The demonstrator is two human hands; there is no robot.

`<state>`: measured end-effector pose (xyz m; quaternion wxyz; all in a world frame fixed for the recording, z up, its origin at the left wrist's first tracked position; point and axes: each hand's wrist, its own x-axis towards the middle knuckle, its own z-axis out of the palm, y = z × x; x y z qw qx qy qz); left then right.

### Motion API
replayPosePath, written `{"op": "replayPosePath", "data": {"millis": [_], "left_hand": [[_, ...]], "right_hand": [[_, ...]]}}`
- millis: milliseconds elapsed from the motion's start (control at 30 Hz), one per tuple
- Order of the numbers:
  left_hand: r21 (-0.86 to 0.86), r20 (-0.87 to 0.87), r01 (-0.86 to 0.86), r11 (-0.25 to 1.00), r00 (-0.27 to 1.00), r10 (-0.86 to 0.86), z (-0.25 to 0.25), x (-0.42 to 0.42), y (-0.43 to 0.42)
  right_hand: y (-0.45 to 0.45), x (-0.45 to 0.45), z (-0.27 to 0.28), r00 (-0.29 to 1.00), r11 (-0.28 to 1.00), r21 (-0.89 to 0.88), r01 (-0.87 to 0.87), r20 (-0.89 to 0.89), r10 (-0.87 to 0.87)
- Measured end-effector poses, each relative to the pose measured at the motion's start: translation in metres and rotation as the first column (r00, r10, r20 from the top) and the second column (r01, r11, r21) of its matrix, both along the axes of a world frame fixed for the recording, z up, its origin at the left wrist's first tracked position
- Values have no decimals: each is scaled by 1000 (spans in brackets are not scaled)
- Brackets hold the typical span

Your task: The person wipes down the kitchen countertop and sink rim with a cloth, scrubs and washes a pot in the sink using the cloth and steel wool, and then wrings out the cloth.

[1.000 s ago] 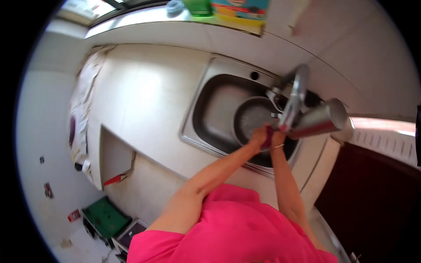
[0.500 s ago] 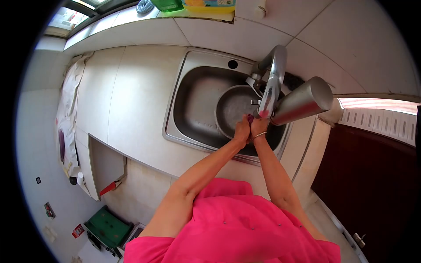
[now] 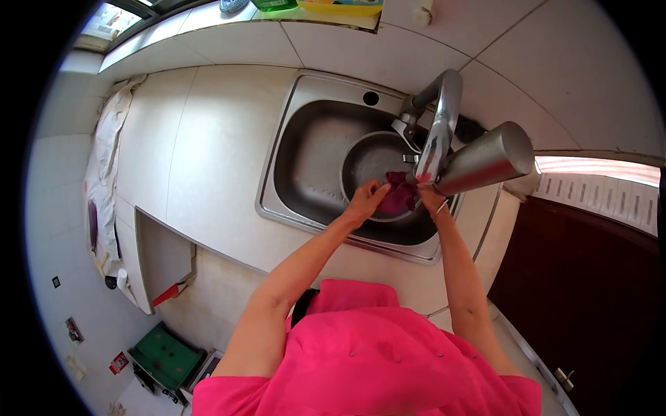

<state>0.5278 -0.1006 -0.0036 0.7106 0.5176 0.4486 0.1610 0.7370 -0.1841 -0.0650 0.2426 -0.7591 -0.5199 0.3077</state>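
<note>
A dark purple-red cloth (image 3: pixel 398 196) hangs loosely spread between my two hands, over a round metal basin (image 3: pixel 352 161) in the sink. My left hand (image 3: pixel 365 201) is closed at the cloth's left edge. On the opposite side, my right hand (image 3: pixel 431 199), with a bracelet at the wrist, grips the cloth's right edge; the tap partly covers its fingers. The metal tap (image 3: pixel 440 132) arches over the basin, its outlet just above the cloth. Beside it, a steel cylinder (image 3: pixel 485 159) juts out to the right.
The steel sink (image 3: pixel 281 201) is set into a pale tiled counter (image 3: pixel 222 145). A green bottle (image 3: pixel 275 4) and a yellow container (image 3: pixel 340 7) stand on the ledge behind. Below left is an open cabinet door (image 3: pixel 163 260). A dark red door (image 3: pixel 576 277) is at right.
My hands have moved apart, left hand leftward and right hand rightward. The cloth, bunched between them before, is now opened out. The camera view has shifted slightly.
</note>
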Motion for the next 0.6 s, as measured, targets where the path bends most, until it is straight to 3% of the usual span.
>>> {"op": "replayPosePath", "data": {"millis": [67, 133, 167, 233, 267, 367, 433, 500, 533, 567, 600], "left_hand": [[58, 25, 7, 998, 1000, -8, -4, -6, 6], [66, 33, 24, 998, 999, -26, -9, -11, 10], [69, 36, 32, 997, 999, -35, -12, -13, 11], [98, 5, 71, 993, 997, -71, -17, -16, 14], [113, -12, 90, 990, 996, -89, -20, -17, 16], [-112, 91, 57, 992, 995, -47, -10, -15, 25], [-249, 191, 5, 968, 981, 44, 12, -8, 29], [-327, 285, 9, 945, 954, 90, 29, 0, 32], [-335, 333, 35, 942, 939, 84, 33, 3, 32], [-344, 378, 59, 937, 922, 81, 36, 4, 31], [-403, 453, 72, 912, 882, 130, 38, 3, 31]], "right_hand": [[-2, 16, -3, 974, 930, 351, -112, 226, 31], [8, 13, 21, 998, 876, 481, 46, -64, -17], [26, -1, 74, 889, 894, 369, 256, -453, -68], [38, 1, 78, 670, 893, 246, 377, -738, -80], [43, 14, 39, 705, 887, 306, 346, -709, -30], [42, 15, 34, 720, 883, 364, 297, -693, 43], [49, 8, 56, 532, 857, 312, 409, -845, 54], [56, 4, 68, 101, 793, 130, 595, -991, 87], [55, 13, 57, 440, 833, 223, 506, -898, -27], [55, 29, 41, 723, 883, 266, 388, -681, -113], [51, 35, 33, 775, 902, 278, 331, -625, -91]]}}
